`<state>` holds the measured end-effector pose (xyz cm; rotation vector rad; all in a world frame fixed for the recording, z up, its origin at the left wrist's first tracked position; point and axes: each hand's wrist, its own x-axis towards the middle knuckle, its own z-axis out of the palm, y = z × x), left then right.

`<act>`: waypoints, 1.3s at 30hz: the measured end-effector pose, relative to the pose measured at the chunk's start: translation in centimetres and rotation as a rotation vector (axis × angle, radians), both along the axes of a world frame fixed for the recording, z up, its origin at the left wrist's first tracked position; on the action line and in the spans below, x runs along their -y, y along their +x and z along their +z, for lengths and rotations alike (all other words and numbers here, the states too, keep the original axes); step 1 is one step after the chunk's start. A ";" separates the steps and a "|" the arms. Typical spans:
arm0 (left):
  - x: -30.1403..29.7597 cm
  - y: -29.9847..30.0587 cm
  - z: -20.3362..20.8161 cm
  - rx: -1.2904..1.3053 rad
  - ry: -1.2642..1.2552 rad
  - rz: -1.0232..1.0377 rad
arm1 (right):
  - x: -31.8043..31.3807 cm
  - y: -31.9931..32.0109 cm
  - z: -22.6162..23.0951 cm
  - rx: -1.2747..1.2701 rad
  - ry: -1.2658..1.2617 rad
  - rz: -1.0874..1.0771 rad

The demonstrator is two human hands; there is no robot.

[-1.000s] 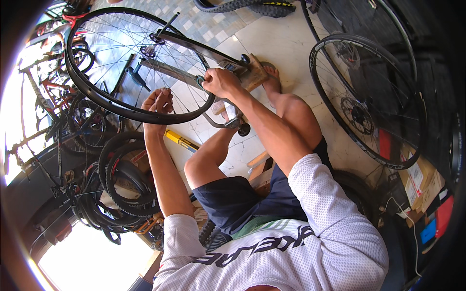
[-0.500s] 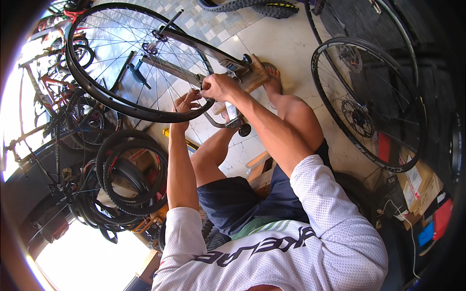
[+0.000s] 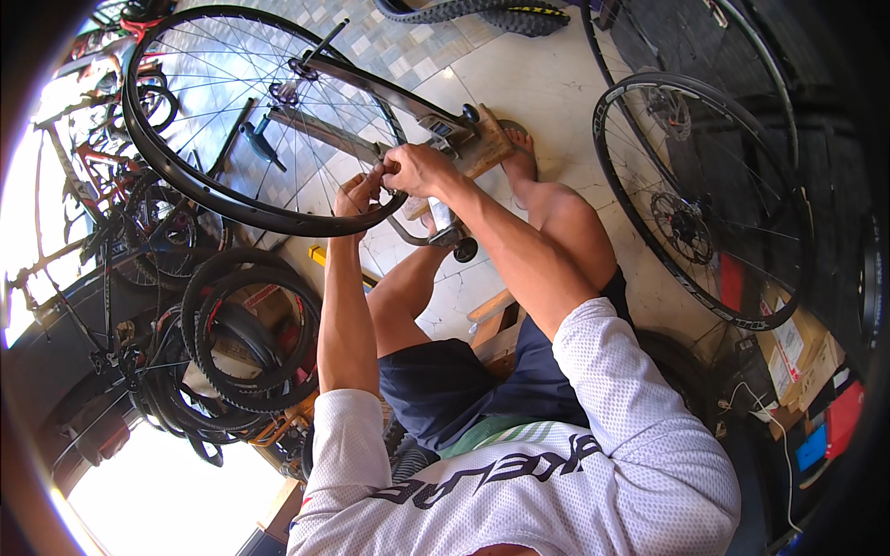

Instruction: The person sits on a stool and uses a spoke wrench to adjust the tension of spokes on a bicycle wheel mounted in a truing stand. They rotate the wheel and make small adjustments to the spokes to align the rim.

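A black bicycle wheel with thin spokes sits tilted between the arms of a metal wheel truing stand. My right hand is closed in a pinch at the rim's near right edge, beside the stand's clamp. Just left of it, my left hand is also closed, its fingertips at the inner side of the rim among the spokes. The fingers of both hands almost meet. Whatever small thing they pinch is hidden by the fingers.
A blue-handled tool shows beyond the spokes. Stacked tires lie at left near several bikes. Another wheel with a disc rotor leans at right, above cardboard. A tire lies at the far edge.
My left hand's fingers have drawn in closer to my right fingertips. The wheel's rim has shifted very slightly to the left. My right hand stays at nearly the same spot.
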<state>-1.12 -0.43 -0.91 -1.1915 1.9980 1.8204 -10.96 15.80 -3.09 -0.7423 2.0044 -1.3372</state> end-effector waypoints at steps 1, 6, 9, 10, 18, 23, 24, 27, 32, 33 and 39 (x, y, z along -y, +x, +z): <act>-0.5 -0.1 0.0 0.016 -0.044 0.025 | 0.2 0.1 -0.1 0.007 0.011 0.001; -1.1 0.0 -0.5 -0.014 -0.176 0.125 | 1.1 0.5 -0.7 0.044 0.016 0.023; -0.8 -0.2 -0.9 -0.090 -0.185 0.146 | 1.5 0.7 -1.3 0.048 -0.013 0.000; -1.1 -0.4 -0.7 -0.056 -0.227 0.121 | 1.5 0.7 -1.5 0.054 -0.025 -0.015; -1.3 1.0 2.8 -0.160 -0.055 0.371 | 0.4 -0.1 1.0 0.106 0.038 -0.067; -1.4 0.9 4.0 -0.144 -0.068 0.199 | -0.5 -0.8 2.9 0.217 -0.064 0.087; -1.4 0.8 4.2 -0.133 -0.057 0.165 | -0.6 -0.8 3.1 0.223 -0.070 0.094; -0.9 1.1 4.3 -0.115 -0.009 0.095 | -0.6 -0.8 3.5 0.219 -0.083 0.115; 0.0 1.6 3.2 -0.107 0.152 0.059 | -0.4 -0.4 3.5 0.105 -0.083 0.144; 0.2 1.7 3.1 -0.108 0.167 0.065 | -0.4 -0.4 3.6 0.110 -0.080 0.131; 0.5 1.9 3.0 -0.111 0.214 0.077 | -0.5 -0.7 4.0 0.174 -0.054 0.118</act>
